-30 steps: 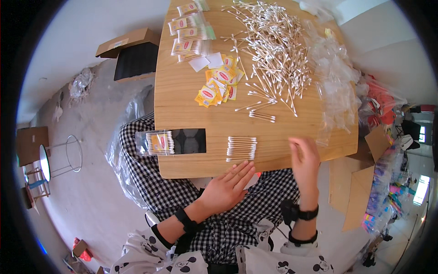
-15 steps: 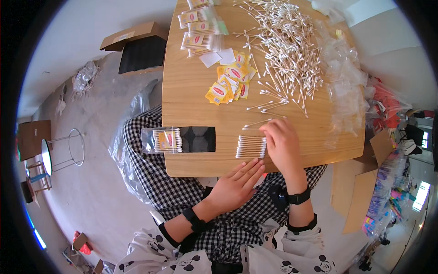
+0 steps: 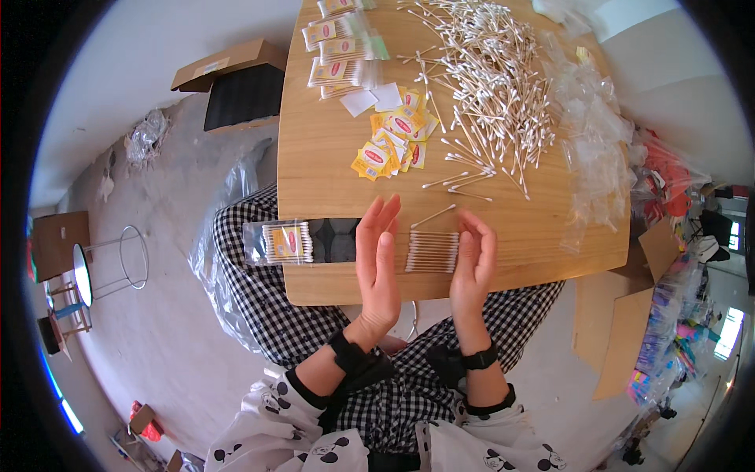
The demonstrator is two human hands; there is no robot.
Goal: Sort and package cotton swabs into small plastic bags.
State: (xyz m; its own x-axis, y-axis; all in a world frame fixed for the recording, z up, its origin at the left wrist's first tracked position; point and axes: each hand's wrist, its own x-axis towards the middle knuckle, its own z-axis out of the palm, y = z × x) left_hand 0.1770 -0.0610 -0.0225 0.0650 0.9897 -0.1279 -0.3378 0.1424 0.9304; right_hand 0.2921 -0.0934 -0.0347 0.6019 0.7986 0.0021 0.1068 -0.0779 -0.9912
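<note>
A neat row of cotton swabs (image 3: 432,252) lies side by side near the table's front edge. My left hand (image 3: 379,263) stands on edge to the left of the row, fingers stretched out, a small gap between them. On the other side my right hand (image 3: 474,253) is upright with fingers extended, close against or touching the swab tips. One single swab (image 3: 432,216) lies slanted just beyond the row. Left of my left hand is a clear bag of swabs with a yellow card (image 3: 287,242), resting on a black tray (image 3: 334,240) partly hidden by that hand.
A large heap of loose swabs (image 3: 499,86) covers the far right. Yellow and white cards (image 3: 393,141) lie scattered left of it, below several filled bags (image 3: 340,71). Empty clear bags (image 3: 594,157) line the right edge. Open cardboard boxes (image 3: 244,71) stand beside the table.
My left hand has moved up from the table's front edge to the row's left side. My right hand has let go of the single swab beyond the row and straightened beside the row.
</note>
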